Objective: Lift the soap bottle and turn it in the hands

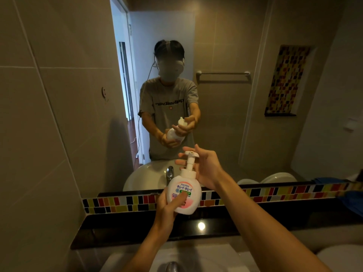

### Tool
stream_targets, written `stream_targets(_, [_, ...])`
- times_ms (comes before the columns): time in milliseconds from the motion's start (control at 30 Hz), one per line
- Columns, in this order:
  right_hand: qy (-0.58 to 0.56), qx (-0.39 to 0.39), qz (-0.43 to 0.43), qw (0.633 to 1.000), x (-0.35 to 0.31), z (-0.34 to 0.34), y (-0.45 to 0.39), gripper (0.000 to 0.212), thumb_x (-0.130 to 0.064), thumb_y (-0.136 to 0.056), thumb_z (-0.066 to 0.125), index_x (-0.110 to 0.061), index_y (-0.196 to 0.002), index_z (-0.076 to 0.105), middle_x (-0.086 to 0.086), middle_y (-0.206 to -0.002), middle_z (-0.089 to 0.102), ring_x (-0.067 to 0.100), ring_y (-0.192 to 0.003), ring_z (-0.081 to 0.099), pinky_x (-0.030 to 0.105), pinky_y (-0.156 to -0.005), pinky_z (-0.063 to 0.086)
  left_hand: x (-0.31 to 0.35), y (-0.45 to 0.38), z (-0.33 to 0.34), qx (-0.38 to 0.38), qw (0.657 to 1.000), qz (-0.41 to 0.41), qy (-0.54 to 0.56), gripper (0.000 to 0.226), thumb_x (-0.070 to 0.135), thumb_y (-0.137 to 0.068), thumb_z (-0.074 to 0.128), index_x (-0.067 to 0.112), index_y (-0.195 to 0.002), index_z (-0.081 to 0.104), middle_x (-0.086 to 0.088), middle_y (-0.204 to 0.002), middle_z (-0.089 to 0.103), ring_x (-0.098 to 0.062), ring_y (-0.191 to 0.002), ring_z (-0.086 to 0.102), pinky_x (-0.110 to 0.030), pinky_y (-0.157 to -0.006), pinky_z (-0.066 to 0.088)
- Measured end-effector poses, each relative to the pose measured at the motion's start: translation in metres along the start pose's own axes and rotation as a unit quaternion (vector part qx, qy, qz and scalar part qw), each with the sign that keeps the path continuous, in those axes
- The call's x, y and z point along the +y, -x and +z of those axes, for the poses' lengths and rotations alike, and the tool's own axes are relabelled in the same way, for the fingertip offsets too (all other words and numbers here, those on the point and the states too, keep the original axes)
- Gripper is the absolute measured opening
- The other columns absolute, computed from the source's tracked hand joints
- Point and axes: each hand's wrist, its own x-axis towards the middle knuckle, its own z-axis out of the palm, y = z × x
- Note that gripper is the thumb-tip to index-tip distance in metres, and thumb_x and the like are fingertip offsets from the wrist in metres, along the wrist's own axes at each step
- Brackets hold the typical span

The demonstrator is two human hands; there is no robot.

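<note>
My left hand (pixel 169 203) grips a white soap pump bottle (pixel 184 191) with a pink label, holding it up in front of the mirror with the thumb across the label. My right hand (pixel 202 167) is beside the pump head (pixel 191 154), its fingers spread and fairly straight behind the nozzle, the palm close to the pump stem. Whether the fingers touch the pump head I cannot tell. The bottle stands upright in the air above the black counter ledge.
A white sink (pixel 198 256) with a chrome tap (pixel 172 266) lies below my arms. A black ledge (pixel 117 228) and a coloured mosaic strip (pixel 121 203) run under the mirror (pixel 216 95), which reflects a person. A blue cloth (pixel 353 203) lies at right.
</note>
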Motion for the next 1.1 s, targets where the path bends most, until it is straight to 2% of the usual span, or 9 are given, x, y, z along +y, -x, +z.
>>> stream_targets(100, [-0.015, 0.000, -0.004, 1.000, 0.003, -0.005, 0.001, 0.042, -0.039, -0.098, 0.047, -0.003, -0.111, 0.066, 0.016, -0.094, 0.075, 0.028, -0.081, 0.076, 0.037, -0.072, 0.060, 0.001, 0.001, 0.003, 0.017, 1.000, 0.019, -0.017, 0.048, 0.032, -0.065, 0.082, 0.026, -0.109, 0.063, -0.013, -0.108, 0.070, -0.029, -0.099, 0.069, -0.038, -0.076, 0.060])
stream_targets(233, [-0.024, -0.009, -0.003, 1.000, 0.007, -0.010, 0.003, 0.037, -0.030, -0.090, 0.055, -0.003, -0.111, 0.070, 0.016, -0.101, 0.077, 0.028, -0.091, 0.076, 0.039, -0.081, 0.059, 0.002, 0.004, 0.005, 0.030, 0.999, 0.022, -0.003, 0.054, 0.035, -0.063, 0.075, 0.024, -0.114, 0.061, -0.013, -0.110, 0.068, -0.030, -0.101, 0.067, -0.046, -0.083, 0.059])
stream_targets(400, [-0.026, 0.004, -0.001, 1.000, 0.009, -0.008, 0.001, 0.040, -0.031, -0.104, 0.040, -0.004, -0.117, 0.066, 0.015, -0.106, 0.077, 0.026, -0.094, 0.076, 0.039, -0.084, 0.055, 0.000, 0.008, 0.013, 0.079, 0.992, 0.066, -0.069, 0.063, 0.042, -0.062, 0.074, 0.019, -0.118, 0.058, -0.008, -0.106, 0.068, -0.023, -0.092, 0.070, -0.023, -0.062, 0.059])
stream_targets(600, [-0.037, -0.011, 0.023, 0.999, 0.006, -0.006, 0.004, 0.041, -0.030, -0.104, 0.039, -0.003, -0.117, 0.067, 0.017, -0.108, 0.077, 0.027, -0.094, 0.077, 0.041, -0.087, 0.054, 0.001, 0.008, 0.008, 0.032, 0.998, 0.013, 0.057, 0.056, 0.033, -0.067, 0.070, 0.013, -0.119, 0.061, -0.016, -0.106, 0.071, -0.028, -0.094, 0.071, -0.030, -0.064, 0.061])
stream_targets(700, [-0.042, -0.004, 0.017, 0.999, 0.006, -0.005, 0.002, 0.043, -0.031, -0.104, 0.038, -0.003, -0.114, 0.068, 0.017, -0.107, 0.078, 0.028, -0.095, 0.077, 0.042, -0.088, 0.054, 0.004, 0.010, 0.009, 0.046, 0.998, 0.039, 0.008, 0.057, 0.037, -0.066, 0.071, 0.017, -0.118, 0.061, -0.012, -0.105, 0.071, -0.026, -0.094, 0.071, -0.030, -0.065, 0.061])
stream_targets(833, [-0.025, 0.008, 0.008, 1.000, 0.008, -0.002, 0.000, 0.043, -0.031, -0.104, 0.037, -0.003, -0.115, 0.067, 0.016, -0.106, 0.078, 0.029, -0.100, 0.074, 0.041, -0.086, 0.054, 0.004, 0.015, 0.018, 0.102, 0.988, 0.091, -0.078, 0.059, 0.039, -0.065, 0.073, 0.019, -0.118, 0.057, -0.005, -0.106, 0.068, -0.021, -0.091, 0.070, -0.020, -0.058, 0.059])
stream_targets(967, [-0.001, 0.009, 0.008, 1.000, 0.007, 0.001, 0.001, 0.043, -0.032, -0.104, 0.037, -0.003, -0.114, 0.067, 0.015, -0.105, 0.078, 0.028, -0.099, 0.074, 0.040, -0.085, 0.055, 0.000, 0.015, 0.021, 0.120, 0.984, 0.098, -0.083, 0.052, 0.024, -0.078, 0.073, 0.017, -0.125, 0.053, -0.005, -0.110, 0.065, -0.021, -0.093, 0.067, -0.017, -0.056, 0.058])
stream_targets(1100, [0.002, 0.013, 0.008, 1.000, 0.007, -0.001, 0.001, 0.042, -0.032, -0.104, 0.037, -0.004, -0.116, 0.066, 0.015, -0.105, 0.078, 0.028, -0.098, 0.074, 0.040, -0.085, 0.055, 0.000, 0.017, 0.020, 0.106, 0.987, 0.100, -0.067, 0.057, 0.032, -0.071, 0.073, 0.019, -0.123, 0.054, -0.004, -0.108, 0.066, -0.022, -0.094, 0.068, -0.016, -0.055, 0.058])
